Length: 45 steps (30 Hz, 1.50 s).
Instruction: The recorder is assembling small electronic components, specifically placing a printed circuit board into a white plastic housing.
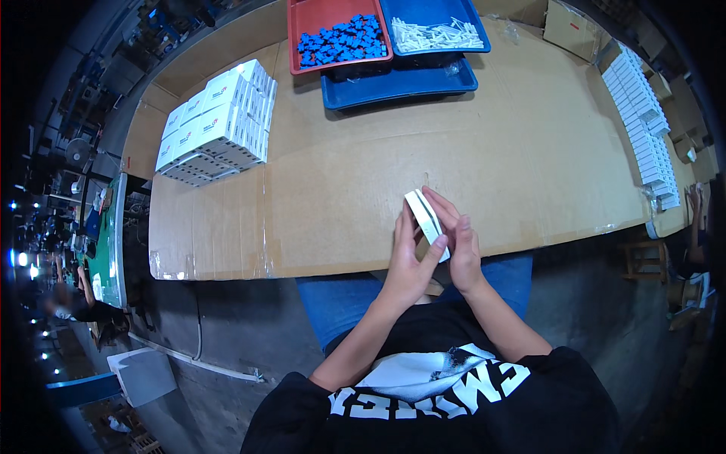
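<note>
Close to the table's near edge, a flat white box-shaped piece (424, 215) with a dark slot along its narrow side is held tilted between both hands. My left hand (409, 261) is closed around its left side, thumb near the lower end. On the other side my right hand (463, 246) grips it, fingers along the far face and thumb pointing up. The fingers cover much of the broad faces, so I cannot make out what exactly the piece is.
Cardboard covers the table (340, 189). A stack of white boxes (215, 125) stands at left; rows of white pieces (639, 121) line the right edge. At the back are a red tray (333, 10) of blue parts, a blue tray (431, 7) of white parts, and a lower blue tray (401, 91).
</note>
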Tool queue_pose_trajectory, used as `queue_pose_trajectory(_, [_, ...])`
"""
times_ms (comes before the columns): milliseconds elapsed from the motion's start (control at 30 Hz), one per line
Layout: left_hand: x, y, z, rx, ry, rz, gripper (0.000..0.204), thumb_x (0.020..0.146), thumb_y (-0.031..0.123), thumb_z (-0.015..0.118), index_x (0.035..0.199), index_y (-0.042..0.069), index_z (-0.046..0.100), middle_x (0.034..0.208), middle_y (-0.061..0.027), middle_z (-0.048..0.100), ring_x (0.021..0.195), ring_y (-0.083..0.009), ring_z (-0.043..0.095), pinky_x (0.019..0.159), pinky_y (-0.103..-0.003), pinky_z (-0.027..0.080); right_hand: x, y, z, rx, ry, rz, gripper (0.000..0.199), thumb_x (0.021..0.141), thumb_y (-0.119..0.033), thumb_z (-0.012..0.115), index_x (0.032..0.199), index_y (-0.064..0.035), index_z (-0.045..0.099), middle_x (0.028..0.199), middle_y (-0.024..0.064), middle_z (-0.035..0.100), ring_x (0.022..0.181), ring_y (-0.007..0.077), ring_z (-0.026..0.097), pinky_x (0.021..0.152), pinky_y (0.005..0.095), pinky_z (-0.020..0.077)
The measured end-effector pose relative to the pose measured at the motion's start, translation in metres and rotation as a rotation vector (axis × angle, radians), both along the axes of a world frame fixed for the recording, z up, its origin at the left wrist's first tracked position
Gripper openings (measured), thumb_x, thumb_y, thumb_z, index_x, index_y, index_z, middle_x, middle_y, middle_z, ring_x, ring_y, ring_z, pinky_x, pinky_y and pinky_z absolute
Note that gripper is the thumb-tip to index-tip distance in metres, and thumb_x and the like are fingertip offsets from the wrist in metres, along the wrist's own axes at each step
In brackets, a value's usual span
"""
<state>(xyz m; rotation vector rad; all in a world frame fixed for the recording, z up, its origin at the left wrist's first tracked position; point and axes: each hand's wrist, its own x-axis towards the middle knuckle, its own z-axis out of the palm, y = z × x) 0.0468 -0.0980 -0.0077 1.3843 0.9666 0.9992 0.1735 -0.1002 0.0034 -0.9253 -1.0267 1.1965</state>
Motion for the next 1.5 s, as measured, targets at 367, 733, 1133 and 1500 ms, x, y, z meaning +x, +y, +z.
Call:
queue_pose_trajectory(367, [-0.01, 0.009, -0.008, -0.343, -0.228, 0.132, 0.062, 0.115, 0.033, 0.038, 0.164, 0.0, 0.019, 0.151, -0.018, 0.045, 0.138, -0.0237, 0.047, 0.115, -0.035, 0.038, 0.01, -0.006, -0.023, 0.329, -0.685, 0.113, 0.055, 0.098, -0.011, 0.062, 0.149, 0.0068, 0.05, 0.155, 0.0283, 0.048, 0.141, 0.0403, 0.053, 0.116, 0.0437, 0.0435])
queue_pose_trajectory(733, [0.0, 0.004, -0.01, -0.231, -0.131, 0.224, 0.054, 0.115, 0.038, 0.036, 0.152, -0.001, 0.039, 0.116, -0.0078, 0.057, 0.105, -0.0135, 0.053, 0.093, -0.028, 0.045, 0.007, -0.006, -0.042, 0.55, -0.878, -0.065, 0.048, 0.103, -0.012, 0.056, 0.144, 0.0119, 0.051, 0.133, 0.0295, 0.066, 0.096, 0.038, 0.076, 0.078, 0.0395, 0.0629])
queue_pose_trajectory(1133, [-0.009, 0.005, -0.006, -0.296, -0.147, 0.162, 0.059, 0.114, 0.035, 0.038, 0.158, -0.004, 0.029, 0.138, -0.0153, 0.053, 0.127, -0.0211, 0.052, 0.11, -0.033, 0.041, 0.005, -0.011, -0.042, 0.482, -0.829, -0.017, 0.046, 0.103, -0.008, 0.053, 0.145, 0.0103, 0.051, 0.137, 0.0284, 0.064, 0.099, 0.0376, 0.075, 0.082, 0.039, 0.0619])
queue_pose_trajectory(1500, [-0.025, 0.017, 0.007, -0.164, -0.189, 0.068, 0.091, 0.091, 0.007, 0.064, 0.168, 0.007, 0.015, 0.146, -0.0171, 0.049, 0.134, -0.0255, 0.051, 0.116, -0.039, 0.04, 0.013, 0.001, -0.015, -0.304, -0.115, 0.062, 0.041, 0.106, -0.023, 0.062, 0.137, 0.0027, 0.062, 0.128, 0.0103, 0.069, 0.113, 0.0179, 0.064, 0.099, 0.0313, 0.0511])
